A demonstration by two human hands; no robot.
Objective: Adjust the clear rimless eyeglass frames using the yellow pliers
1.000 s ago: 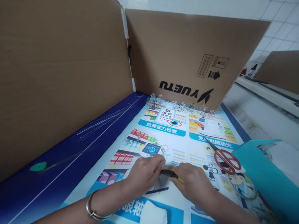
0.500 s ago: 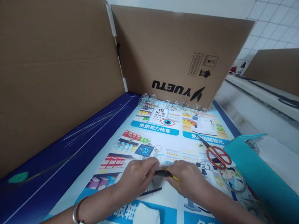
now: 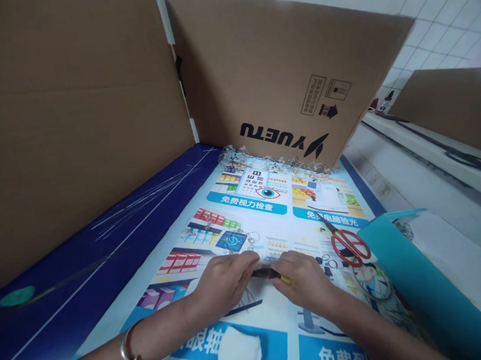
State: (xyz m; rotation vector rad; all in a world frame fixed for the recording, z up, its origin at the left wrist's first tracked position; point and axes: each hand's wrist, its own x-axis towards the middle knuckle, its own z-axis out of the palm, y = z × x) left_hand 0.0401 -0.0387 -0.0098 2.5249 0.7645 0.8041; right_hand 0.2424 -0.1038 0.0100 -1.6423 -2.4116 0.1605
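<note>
My right hand (image 3: 304,276) is closed around the yellow-handled pliers (image 3: 266,273), whose dark jaws point left. Fingers pinched together, my left hand (image 3: 229,277) meets the tip of the jaws. Thin wire strands (image 3: 249,299) stick out below the left fingers; the part inside the pinch is hidden. Beyond the hands, a few wire pieces with clear beads (image 3: 249,243) lie on the printed poster (image 3: 268,321). Red-handled scissors (image 3: 351,248) rest to the right, with a coil of thin wire (image 3: 373,283) just below them.
Cardboard panels (image 3: 290,54) stand at the left and back. Along the back panel's foot runs a row of clear wired beads (image 3: 280,164). A teal box (image 3: 427,277) is at the right, a white crumpled piece (image 3: 238,351) in front, and a green oval item (image 3: 16,296) far left.
The view has shifted slightly. Both hands stay together at the pliers, which now lie a little flatter, and the left grip looks the same.
</note>
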